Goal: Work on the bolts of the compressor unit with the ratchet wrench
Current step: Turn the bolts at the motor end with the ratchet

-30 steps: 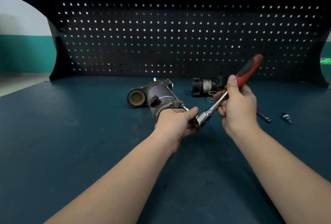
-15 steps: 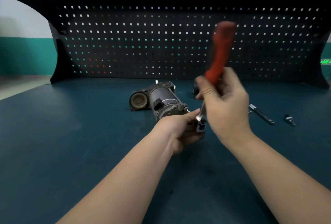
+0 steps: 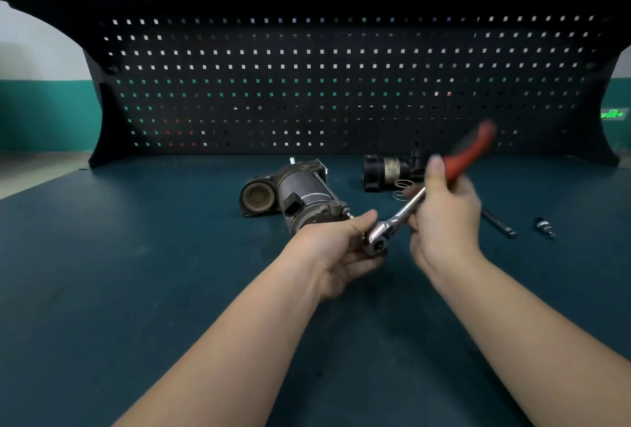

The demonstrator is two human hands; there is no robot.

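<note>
The right hand (image 3: 444, 218) gripped the ratchet wrench (image 3: 403, 213) by its red handle (blurred), while the left hand (image 3: 336, 249) curled its fingers around the wrench's head. The compressor unit (image 3: 300, 196) lay on the bench (image 3: 136, 256) just beyond the left fingertips.

Right hand (image 3: 444, 221) gripping ratchet wrench (image 3: 403, 215), left hand (image 3: 338, 249) at its head

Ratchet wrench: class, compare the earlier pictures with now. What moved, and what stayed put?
The right hand swung the wrench handle from upright back down to the right. The left hand kept holding its head at the compressor end. Compressor and loose parts stayed put.
</note>
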